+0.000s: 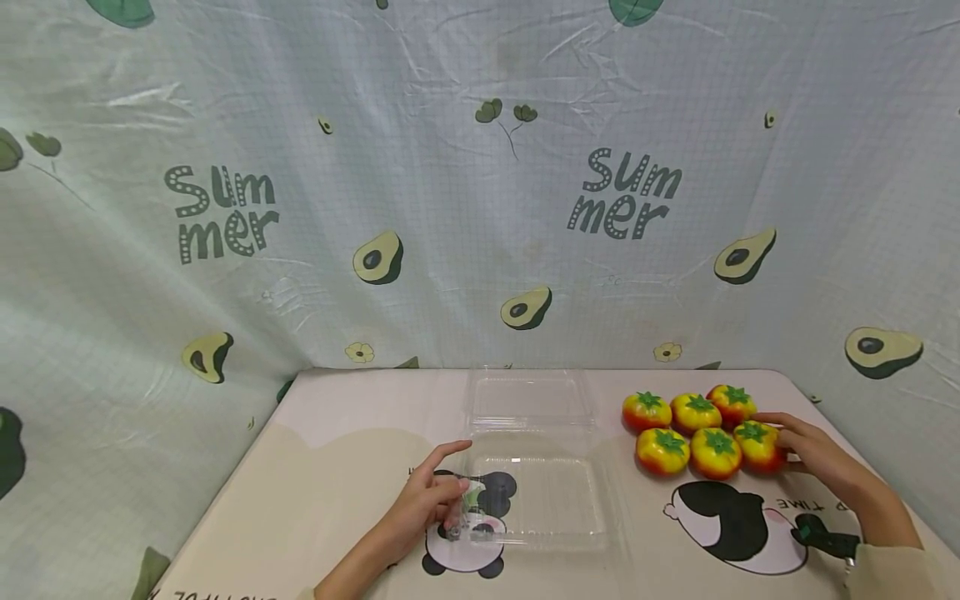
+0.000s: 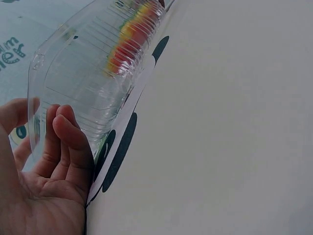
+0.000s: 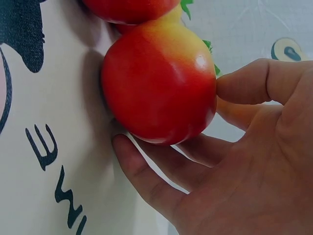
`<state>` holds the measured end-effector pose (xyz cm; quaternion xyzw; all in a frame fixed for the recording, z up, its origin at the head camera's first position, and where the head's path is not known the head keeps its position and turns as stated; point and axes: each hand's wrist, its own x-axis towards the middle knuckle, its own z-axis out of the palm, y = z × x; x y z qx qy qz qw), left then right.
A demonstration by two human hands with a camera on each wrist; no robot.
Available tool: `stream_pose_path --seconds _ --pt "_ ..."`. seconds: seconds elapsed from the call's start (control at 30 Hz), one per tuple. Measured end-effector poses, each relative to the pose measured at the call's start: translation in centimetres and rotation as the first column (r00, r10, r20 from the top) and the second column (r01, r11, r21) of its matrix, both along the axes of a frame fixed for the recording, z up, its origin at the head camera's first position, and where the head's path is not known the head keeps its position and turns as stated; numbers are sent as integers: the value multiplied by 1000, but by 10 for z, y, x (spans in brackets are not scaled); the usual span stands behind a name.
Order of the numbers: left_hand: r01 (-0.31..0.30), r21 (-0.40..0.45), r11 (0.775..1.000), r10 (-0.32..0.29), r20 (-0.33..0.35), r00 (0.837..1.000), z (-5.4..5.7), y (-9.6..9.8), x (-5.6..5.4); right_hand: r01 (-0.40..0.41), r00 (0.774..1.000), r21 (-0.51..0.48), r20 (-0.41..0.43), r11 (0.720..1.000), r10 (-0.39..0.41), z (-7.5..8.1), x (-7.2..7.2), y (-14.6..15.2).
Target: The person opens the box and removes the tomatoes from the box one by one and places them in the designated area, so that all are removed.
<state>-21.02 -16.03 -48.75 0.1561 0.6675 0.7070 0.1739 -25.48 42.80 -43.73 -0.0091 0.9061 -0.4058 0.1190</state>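
A clear plastic clamshell box (image 1: 540,500) lies on the table with its lid (image 1: 531,398) folded open toward the back. At the box's left side, my left hand (image 1: 420,508) holds the rim, with fingers on both sides of the clear wall in the left wrist view. Several glossy yellow-red tomatoes (image 1: 662,452) with green leafy tops stand in two rows to the right of the box. My right hand (image 1: 817,454) grips the nearest right-hand tomato (image 3: 159,83), thumb on its upper side and fingers curled beneath. That tomato touches a neighbour in the right wrist view.
The pale table mat (image 1: 322,500) bears printed drawings, including a panda (image 1: 465,546) partly under the box. A hanging cloth (image 1: 465,183) with avocado prints closes off the back and sides. A dark band (image 1: 825,537) circles the right wrist.
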Motion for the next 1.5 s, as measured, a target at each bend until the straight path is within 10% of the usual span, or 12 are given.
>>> stream_pose_path --seconds 1.5 --pt "-3 -1 1000 3 -11 1000 0 -1 0 8 1000 11 14 1000 -8 1 1 -6"
